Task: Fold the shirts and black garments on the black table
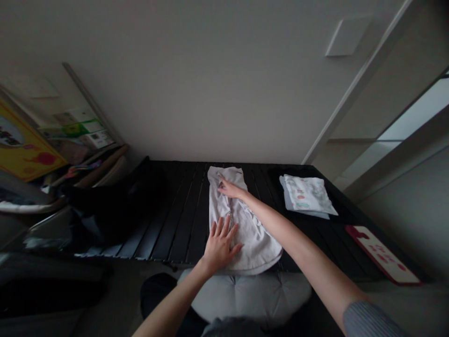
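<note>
Pinning the near half of a white garment (254, 236), the left hand (220, 245) lies palm-down w/ fingers spread apart, nothing gripped. That flat press prob. holds the cloth from sliding on the black slatted table (175, 206).

The right hand (229, 189) reaches across to the far end of the garment, arm stretched over the cloth, fingertips on a folded edge. Can't tell if those fingers pinch the fabric or just rest on it: too small and dim. Its spot at the far end, opposite the other hand, suggests the two hold the strip taut lengthwise.

Garment sits mid-table, folded into a long narrow strip. Long axis runs near-to-far, tilted a bit: far end leans left, near end drifts right. Far end is squarer and narrower; near end is wider, rounded, and hangs just over the near table edge above a grey cushion (245, 295).

To the right, well apart from the strip, lies a folded stack (307, 194) of pale printed cloth, squared up, prob. parked clear of the working area. Nearer on the right rests a red-and-white board (382, 255) by the table edge. Far left: yellow poster (24, 150) amid clutter, off the table.
</note>
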A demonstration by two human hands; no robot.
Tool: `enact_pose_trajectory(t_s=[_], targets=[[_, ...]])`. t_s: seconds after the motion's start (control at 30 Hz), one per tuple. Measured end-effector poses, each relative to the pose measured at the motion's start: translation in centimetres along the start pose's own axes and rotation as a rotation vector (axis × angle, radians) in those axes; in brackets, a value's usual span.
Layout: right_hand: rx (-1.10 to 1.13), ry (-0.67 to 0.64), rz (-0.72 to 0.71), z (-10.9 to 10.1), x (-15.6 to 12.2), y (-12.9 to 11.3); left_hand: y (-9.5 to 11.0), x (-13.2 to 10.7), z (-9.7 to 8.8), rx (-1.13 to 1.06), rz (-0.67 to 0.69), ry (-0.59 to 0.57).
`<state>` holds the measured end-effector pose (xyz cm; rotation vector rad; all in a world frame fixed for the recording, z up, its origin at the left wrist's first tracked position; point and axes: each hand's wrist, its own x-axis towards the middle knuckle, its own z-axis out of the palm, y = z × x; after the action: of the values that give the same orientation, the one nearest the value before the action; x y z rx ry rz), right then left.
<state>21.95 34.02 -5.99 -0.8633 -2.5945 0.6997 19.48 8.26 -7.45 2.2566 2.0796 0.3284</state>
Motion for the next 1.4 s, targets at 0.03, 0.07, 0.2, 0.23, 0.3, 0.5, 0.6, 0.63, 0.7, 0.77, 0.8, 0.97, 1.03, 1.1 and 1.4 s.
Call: enact_pose_trajectory(t_s=[0.03, 0.07, 0.2, 0.23, 0.3, 0.5, 0.6, 0.63, 0.7, 0.77, 0.8, 0.97, 1.03, 1.1, 1.4], targets=[[0.008, -0.039, -0.017, 0.8, -0.4, 0.0, 0.0, 0.0, 0.0, -0.001, 0.000, 0.001], [0.015, -0.064, -0.029, 1.3, -0.7, 0.0, 0.1, 0.0, -0.1, -0.003, -0.001, 0.001], [0.012, -0.046, -0.021, 0.3, -2.3, 0.7, 0.2, 0.0, -0.3, -0.005, -0.007, -0.011], [0.002, -0.030, 0.000, -0.4, -2.8, 0.8, 0.2, 0.0, -0.3, -0.005, -0.009, -0.011], [-0.030, 0.000, 0.062, -1.9, -4.3, 1.0, 0.3, 0.0, -0.3, -0.005, -0.010, -0.010], [-0.248, -0.032, 0.364, -4.4, -13.1, -0.6, 0.3, 0.1, 0.0, -0.006, -0.006, 0.024], [-0.348, -0.191, 0.475, -4.8, -17.8, -2.1, 0.4, -0.2, -0.1, -0.031, -0.024, 0.034], [-0.370, -0.236, 0.483, -5.0, -19.1, -2.6, 0.5, -0.5, -0.2, -0.043, -0.037, 0.035], [-0.425, -0.278, 0.471, -5.6, -21.0, -3.5, 0.7, -1.5, -0.6, -0.062, -0.058, 0.034], [-0.474, -0.248, 0.433, -6.3, -22.1, -4.5, 0.8, -2.9, -1.0, -0.063, -0.061, 0.022], [-0.479, -0.219, 0.412, -6.6, -22.4, -5.2, 0.8, -3.7, -1.2, -0.055, -0.054, 0.011], [-0.352, -0.043, 0.197, -5.5, -22.5, -9.0, 0.2, -6.6, -1.9, 0.022, 0.073, -0.070], [-0.301, -0.071, 0.046, -3.7, -22.9, -9.8, -0.3, -7.1, -2.0, 0.058, 0.122, -0.095], [-0.264, -0.150, -0.062, -2.0, -23.6, -9.9, -0.8, -7.4, -2.1, 0.086, 0.139, -0.105], [-0.344, -0.313, -0.234, -1.2, -27.2, -6.2, -2.2, -7.9, -2.6, -0.050, 0.165, -0.039]])
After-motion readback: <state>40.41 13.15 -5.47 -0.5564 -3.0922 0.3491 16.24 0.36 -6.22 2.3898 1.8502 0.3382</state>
